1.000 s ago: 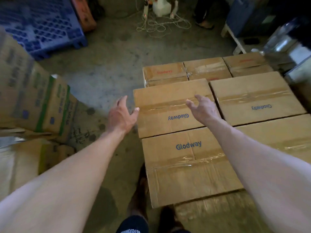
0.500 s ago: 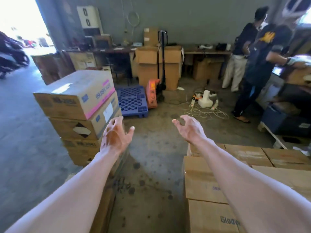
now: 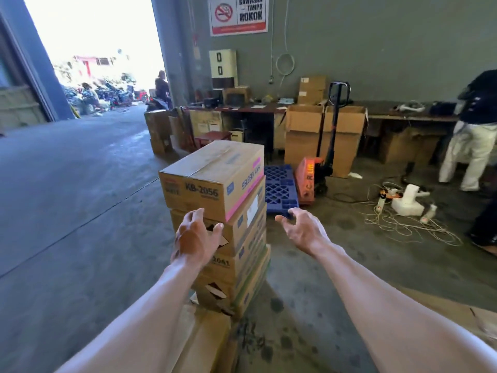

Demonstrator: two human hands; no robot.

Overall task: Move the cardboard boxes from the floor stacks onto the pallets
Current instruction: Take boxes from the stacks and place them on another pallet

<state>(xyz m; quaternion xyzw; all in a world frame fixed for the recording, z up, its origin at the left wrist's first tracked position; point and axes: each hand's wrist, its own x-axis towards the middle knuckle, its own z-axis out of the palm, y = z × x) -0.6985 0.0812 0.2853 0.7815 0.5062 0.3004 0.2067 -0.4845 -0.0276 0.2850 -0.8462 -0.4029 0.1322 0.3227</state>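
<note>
1. The top box (image 3: pixel 212 181), marked KB-2056 with a pink stripe, is sitting on a stack (image 3: pixel 242 254) of about four cardboard boxes. The stack is standing on the concrete floor (image 3: pixel 80 211) at centre view.
2. The left hand (image 3: pixel 192 238) is hovering in front of the second box down, just under the top box's near edge. Its fingers are spread and loosely curled, and it is holding nothing. Contact with the cardboard: cannot tell.
3. The right hand (image 3: pixel 302 230) is hanging in the air just right of the stack, palm turned inward. It is released and gripping nothing.
4. A blue pallet (image 3: pixel 281 189) is lying on the floor right behind the stack, partly hidden by it.
5. An orange pallet jack (image 3: pixel 309 181) is standing just beside the pallet, its handle rising toward the wall.
6. Large open boxes (image 3: pixel 304 135) are standing behind the jack, in front of a long desk (image 3: pixel 255 107) that is running along the wall.
7. Loose cables (image 3: pixel 403 222) are lying tangled on the floor, well to the right.
8. A person (image 3: pixel 473 130) in a dark top and pale trousers is standing at the far right.
9. A no-smoking sign (image 3: pixel 238 14) is hanging high on the wall.
</note>
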